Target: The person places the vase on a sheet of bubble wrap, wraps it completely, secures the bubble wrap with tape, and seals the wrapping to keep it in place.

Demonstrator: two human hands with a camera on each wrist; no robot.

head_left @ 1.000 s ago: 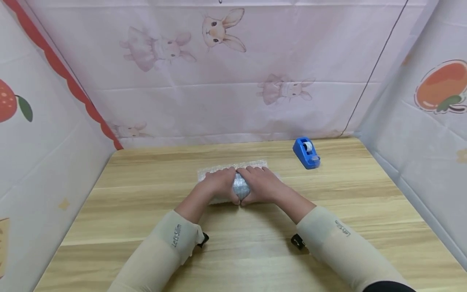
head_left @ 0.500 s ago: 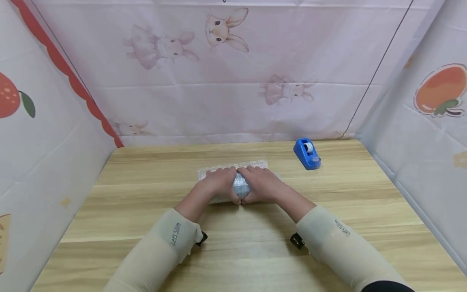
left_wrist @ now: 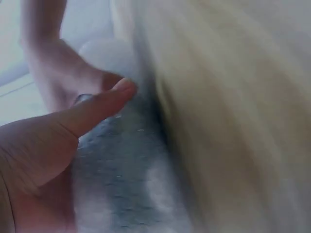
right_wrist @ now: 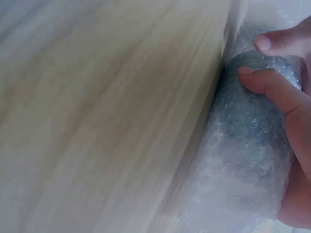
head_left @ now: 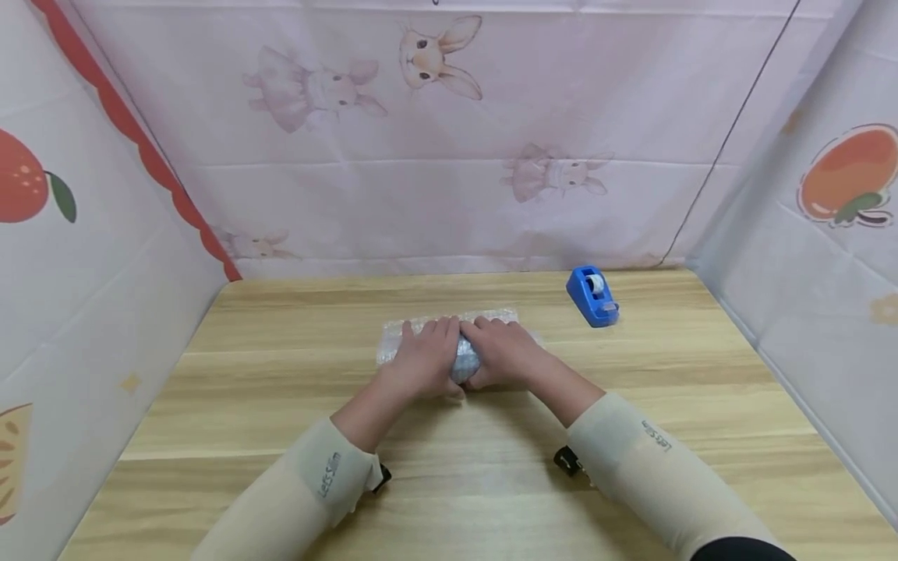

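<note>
A roll of clear bubble wrap (head_left: 466,363) with something bluish inside lies crosswise on the table, under both hands. My left hand (head_left: 426,357) holds its left part, fingers over the top and thumb low on the near side. Close beside it, my right hand (head_left: 503,354) grips the right part, with fingers on top and thumb in front. In the right wrist view, both thumbs lie along the near face of the bubble-wrapped roll (right_wrist: 245,131). What the wrap encloses is hidden. Flat wrap edges show behind the fingers.
A blue tape dispenser (head_left: 592,296) with a roll of tape stands at the back right of the wooden table (head_left: 281,421). Printed cloth walls (head_left: 449,202) with rabbits and fruit enclose the back and both sides.
The left hand has shifted slightly on the roll: its fingers reach further forward and its thumb has dropped a little toward the near side. The right hand stays nearly in place.
</note>
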